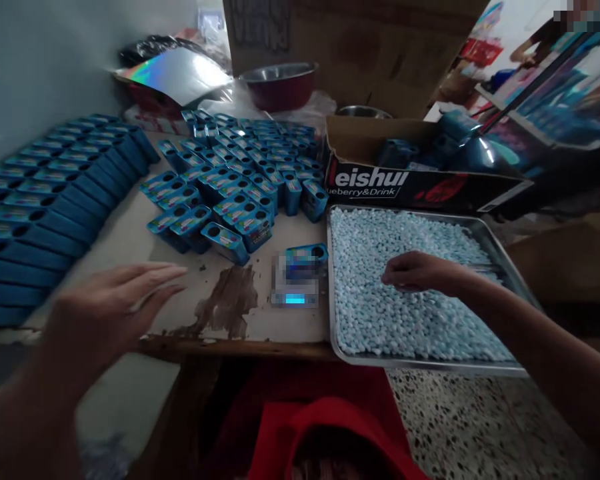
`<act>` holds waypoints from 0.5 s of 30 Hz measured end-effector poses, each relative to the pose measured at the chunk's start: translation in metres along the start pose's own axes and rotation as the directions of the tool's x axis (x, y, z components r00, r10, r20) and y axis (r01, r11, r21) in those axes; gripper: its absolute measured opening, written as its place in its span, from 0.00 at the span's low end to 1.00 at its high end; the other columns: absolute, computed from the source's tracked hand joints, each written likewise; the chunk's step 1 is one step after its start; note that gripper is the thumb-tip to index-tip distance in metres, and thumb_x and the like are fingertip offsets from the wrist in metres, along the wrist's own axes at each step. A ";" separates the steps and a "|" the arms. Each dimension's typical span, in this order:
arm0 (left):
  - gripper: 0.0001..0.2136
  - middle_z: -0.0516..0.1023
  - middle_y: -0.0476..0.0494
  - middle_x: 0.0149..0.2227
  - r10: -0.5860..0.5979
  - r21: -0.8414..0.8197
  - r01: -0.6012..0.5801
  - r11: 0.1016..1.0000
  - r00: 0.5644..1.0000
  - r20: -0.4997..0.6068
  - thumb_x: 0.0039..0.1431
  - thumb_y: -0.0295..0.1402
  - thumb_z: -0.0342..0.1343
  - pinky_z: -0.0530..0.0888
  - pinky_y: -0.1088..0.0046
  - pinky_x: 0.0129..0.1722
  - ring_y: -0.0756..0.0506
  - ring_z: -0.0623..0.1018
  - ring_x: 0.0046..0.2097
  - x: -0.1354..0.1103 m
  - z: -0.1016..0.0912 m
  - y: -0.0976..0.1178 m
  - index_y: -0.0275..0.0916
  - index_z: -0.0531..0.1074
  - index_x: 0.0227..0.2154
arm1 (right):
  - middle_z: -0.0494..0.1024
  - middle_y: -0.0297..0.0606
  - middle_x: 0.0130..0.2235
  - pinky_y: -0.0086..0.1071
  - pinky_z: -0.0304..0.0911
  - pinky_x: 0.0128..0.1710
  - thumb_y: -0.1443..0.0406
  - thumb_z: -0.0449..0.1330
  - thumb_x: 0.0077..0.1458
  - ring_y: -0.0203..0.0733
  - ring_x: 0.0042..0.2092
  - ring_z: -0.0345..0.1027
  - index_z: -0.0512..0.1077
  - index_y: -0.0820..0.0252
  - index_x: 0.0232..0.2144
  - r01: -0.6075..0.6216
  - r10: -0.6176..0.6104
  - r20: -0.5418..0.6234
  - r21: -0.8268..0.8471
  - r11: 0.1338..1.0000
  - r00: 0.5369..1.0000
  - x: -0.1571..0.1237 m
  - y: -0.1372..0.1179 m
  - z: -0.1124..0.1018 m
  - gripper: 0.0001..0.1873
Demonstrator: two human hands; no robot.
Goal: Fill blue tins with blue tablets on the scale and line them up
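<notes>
My left hand is above the front left of the table, fingers stretched out and thumb a little apart, with nothing in it. Over the metal tray hangs my right hand, its fingers drawn together; what they hold, if anything, is hidden. Small pale blue and white pellets fill this tray. Between the hands sits a small scale, partly blurred, with a lit blue display. A blue box with a round hole is on it or just behind it; I cannot tell which.
Many similar blue boxes stand mid-table, and tight rows of them line the left. Behind the tray is a black printed carton with blue items inside. A red metal bowl stands at the back. Another person's arm shows far right.
</notes>
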State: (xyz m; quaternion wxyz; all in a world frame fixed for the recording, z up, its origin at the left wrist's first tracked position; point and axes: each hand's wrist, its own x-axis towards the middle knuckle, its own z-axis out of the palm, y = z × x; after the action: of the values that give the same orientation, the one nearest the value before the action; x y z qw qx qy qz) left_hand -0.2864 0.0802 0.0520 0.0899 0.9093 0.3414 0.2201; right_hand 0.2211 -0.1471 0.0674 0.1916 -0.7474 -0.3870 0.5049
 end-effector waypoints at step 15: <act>0.18 0.81 0.42 0.57 0.019 -0.236 0.010 0.972 0.993 0.121 0.69 0.42 0.56 0.78 0.58 0.62 0.37 0.82 0.57 0.016 0.076 0.075 0.49 0.77 0.58 | 0.82 0.35 0.31 0.34 0.70 0.37 0.62 0.70 0.55 0.39 0.33 0.76 0.83 0.61 0.38 0.372 -0.366 0.075 -0.101 0.923 0.928 0.014 -0.104 0.035 0.10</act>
State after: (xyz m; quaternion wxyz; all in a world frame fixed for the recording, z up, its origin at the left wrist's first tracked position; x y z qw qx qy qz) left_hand -0.1970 0.0334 0.0138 0.2177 0.9047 0.3046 0.2033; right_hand 0.1519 -0.0750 0.1150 0.2298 -0.6566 -0.5539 0.4575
